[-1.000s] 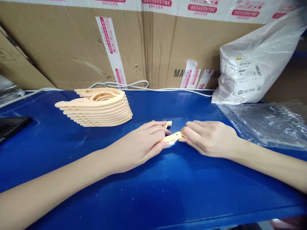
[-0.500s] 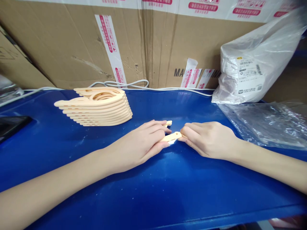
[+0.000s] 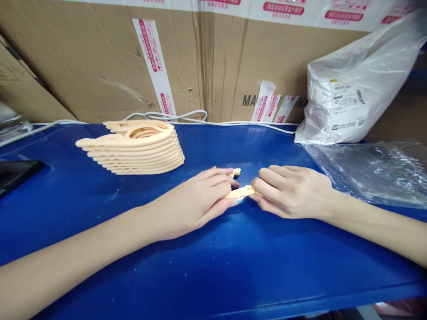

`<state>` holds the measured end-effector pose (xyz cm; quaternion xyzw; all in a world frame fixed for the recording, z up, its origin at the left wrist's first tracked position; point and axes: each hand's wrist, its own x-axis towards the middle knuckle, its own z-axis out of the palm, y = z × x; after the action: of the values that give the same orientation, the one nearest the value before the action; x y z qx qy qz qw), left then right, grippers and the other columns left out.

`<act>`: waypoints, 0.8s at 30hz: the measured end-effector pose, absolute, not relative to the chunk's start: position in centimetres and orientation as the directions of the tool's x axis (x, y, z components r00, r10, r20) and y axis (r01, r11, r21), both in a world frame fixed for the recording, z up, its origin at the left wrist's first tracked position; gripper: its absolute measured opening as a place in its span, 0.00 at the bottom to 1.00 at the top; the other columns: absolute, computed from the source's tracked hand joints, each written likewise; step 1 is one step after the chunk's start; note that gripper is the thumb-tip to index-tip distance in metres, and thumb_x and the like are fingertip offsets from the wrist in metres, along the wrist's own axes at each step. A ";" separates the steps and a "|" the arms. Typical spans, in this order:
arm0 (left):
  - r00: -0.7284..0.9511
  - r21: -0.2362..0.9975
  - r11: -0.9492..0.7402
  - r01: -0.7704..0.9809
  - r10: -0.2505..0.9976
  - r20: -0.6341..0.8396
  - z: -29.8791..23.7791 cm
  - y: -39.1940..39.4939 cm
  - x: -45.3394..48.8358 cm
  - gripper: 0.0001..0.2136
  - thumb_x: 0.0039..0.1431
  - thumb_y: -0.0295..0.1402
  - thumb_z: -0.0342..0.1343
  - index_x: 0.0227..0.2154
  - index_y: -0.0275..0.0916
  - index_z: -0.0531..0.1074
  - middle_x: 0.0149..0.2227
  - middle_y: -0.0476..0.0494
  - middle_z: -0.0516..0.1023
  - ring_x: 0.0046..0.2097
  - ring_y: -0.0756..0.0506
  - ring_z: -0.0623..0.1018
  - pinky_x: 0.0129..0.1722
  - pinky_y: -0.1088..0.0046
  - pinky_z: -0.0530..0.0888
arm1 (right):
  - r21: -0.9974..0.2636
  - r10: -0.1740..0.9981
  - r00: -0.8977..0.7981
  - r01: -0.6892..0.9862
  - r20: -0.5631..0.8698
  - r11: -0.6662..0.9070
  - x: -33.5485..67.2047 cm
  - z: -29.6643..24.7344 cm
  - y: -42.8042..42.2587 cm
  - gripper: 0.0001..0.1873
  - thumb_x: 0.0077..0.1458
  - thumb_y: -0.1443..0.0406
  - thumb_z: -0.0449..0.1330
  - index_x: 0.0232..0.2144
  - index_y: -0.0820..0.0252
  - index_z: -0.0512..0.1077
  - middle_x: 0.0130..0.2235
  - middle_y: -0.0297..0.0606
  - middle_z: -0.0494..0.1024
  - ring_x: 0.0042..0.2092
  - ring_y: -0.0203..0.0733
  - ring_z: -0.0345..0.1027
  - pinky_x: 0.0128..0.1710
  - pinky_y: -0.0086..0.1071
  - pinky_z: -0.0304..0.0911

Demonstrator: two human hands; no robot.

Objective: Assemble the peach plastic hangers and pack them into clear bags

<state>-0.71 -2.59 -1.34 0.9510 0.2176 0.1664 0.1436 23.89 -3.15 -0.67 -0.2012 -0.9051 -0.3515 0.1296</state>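
Both my hands rest on the blue table (image 3: 213, 266) and hold one small peach plastic piece (image 3: 240, 192) between them. My left hand (image 3: 196, 202) has its fingers curled round the piece's left part; a short peach tip (image 3: 235, 171) pokes out past its fingertips. My right hand (image 3: 293, 192) pinches the piece's right end with closed fingers. Most of the piece is hidden under my hands. A stack of several folded peach plastic hangers (image 3: 136, 149) lies to the left, apart from my hands.
Large cardboard boxes (image 3: 187, 58) wall off the back. A white cable (image 3: 207, 121) runs along their foot. A white plastic bag with labels (image 3: 347, 98) and a clear plastic bag (image 3: 373, 171) lie at the right. A dark flat object (image 3: 16, 171) sits at the left edge.
My right hand has pushed slightly left along the peach piece, closing the gap to my left hand. The rest is unchanged.
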 end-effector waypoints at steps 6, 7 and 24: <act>0.847 0.376 -0.851 0.365 0.472 0.246 -1.2 -2.7 -0.8 0.12 0.72 0.34 0.42 0.37 0.38 0.71 0.48 0.39 0.77 0.66 0.43 0.63 0.66 0.63 0.59 | 0.549 0.273 -0.884 0.453 0.380 0.703 23.8 -0.6 -3.2 0.18 0.67 0.63 0.47 0.25 0.57 0.66 0.23 0.32 0.68 0.24 0.37 0.58 0.26 0.32 0.55; 0.845 0.392 -0.846 0.361 0.474 0.247 -1.2 -2.7 -0.9 0.12 0.72 0.34 0.43 0.36 0.38 0.70 0.50 0.39 0.76 0.66 0.43 0.62 0.66 0.62 0.59 | 0.536 0.275 -0.883 0.452 0.380 0.713 23.9 -0.7 -3.2 0.18 0.67 0.63 0.47 0.25 0.57 0.66 0.23 0.32 0.68 0.24 0.37 0.58 0.26 0.32 0.56; 0.578 0.661 -0.625 0.415 0.743 0.339 -2.2 -1.5 -2.0 0.12 0.55 0.24 0.49 0.42 0.40 0.67 0.56 0.38 0.70 0.66 0.43 0.64 0.64 0.59 0.62 | -0.139 0.458 -0.852 0.437 0.254 0.889 25.1 0.7 -3.9 0.06 0.60 0.70 0.52 0.37 0.60 0.68 0.49 0.44 0.71 0.47 0.45 0.61 0.47 0.40 0.55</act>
<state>-1.99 -1.47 -2.23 0.8473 0.3416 0.3074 0.2662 25.08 -3.90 0.72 -0.2326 -0.9615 0.0382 0.1411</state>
